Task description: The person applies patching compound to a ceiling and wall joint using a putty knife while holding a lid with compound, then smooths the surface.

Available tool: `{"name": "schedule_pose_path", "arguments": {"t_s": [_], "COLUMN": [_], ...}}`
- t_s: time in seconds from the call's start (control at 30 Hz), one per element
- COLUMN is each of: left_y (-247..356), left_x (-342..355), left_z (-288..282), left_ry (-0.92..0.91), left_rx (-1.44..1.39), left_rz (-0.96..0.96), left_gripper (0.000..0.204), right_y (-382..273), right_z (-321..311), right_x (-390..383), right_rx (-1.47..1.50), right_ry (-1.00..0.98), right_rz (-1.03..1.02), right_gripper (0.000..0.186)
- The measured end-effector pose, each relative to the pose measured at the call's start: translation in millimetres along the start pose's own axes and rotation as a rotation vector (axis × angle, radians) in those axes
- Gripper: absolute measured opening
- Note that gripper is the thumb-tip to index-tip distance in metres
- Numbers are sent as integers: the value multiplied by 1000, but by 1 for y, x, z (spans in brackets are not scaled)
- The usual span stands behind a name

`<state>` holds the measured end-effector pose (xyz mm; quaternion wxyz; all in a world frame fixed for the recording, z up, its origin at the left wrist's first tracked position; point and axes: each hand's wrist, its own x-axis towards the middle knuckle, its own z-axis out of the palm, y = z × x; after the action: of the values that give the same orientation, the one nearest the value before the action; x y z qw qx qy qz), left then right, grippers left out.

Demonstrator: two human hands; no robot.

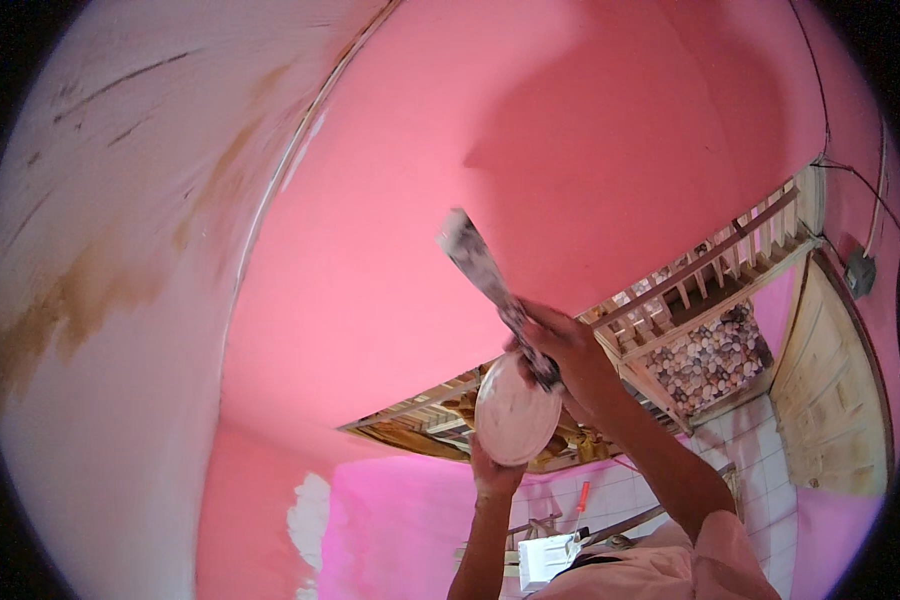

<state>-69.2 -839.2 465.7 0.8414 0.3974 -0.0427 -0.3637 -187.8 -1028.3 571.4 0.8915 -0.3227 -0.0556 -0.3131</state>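
Observation:
My right hand [564,345] grips a long flat putty knife [475,260], its blade smeared with grey and white, angled up and left against the pink wall behind. Below the knife, my left hand [492,470] holds a round pale lid or shallow container [517,420] by its lower edge, with its broad face toward me. The lower end of the knife overlaps the round piece; whether they touch I cannot tell.
Pink walls [370,250], a stained pale surface [90,300] at left, wooden bars [720,255] and a wooden door [835,370] at right, with cables and a grey box [860,270]. Low down are a white tray [545,560] and a red-handled tool [584,496].

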Motion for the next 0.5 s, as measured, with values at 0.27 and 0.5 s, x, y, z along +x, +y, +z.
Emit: {"name": "schedule_pose_path", "arguments": {"t_s": [0.27, 0.5], "left_y": [8, -1], "left_x": [-57, -91], "left_z": [-77, -81], "left_ry": [367, 247], "left_rx": [115, 1015], "left_rz": [11, 135], "left_gripper": [58, 43], "right_y": [-59, -86], "right_z": [54, 91], "right_x": [99, 138], "right_rx": [143, 278], "right_ry": [-74, -136], "right_rz": [-140, -267], "right_gripper": [41, 38]}}
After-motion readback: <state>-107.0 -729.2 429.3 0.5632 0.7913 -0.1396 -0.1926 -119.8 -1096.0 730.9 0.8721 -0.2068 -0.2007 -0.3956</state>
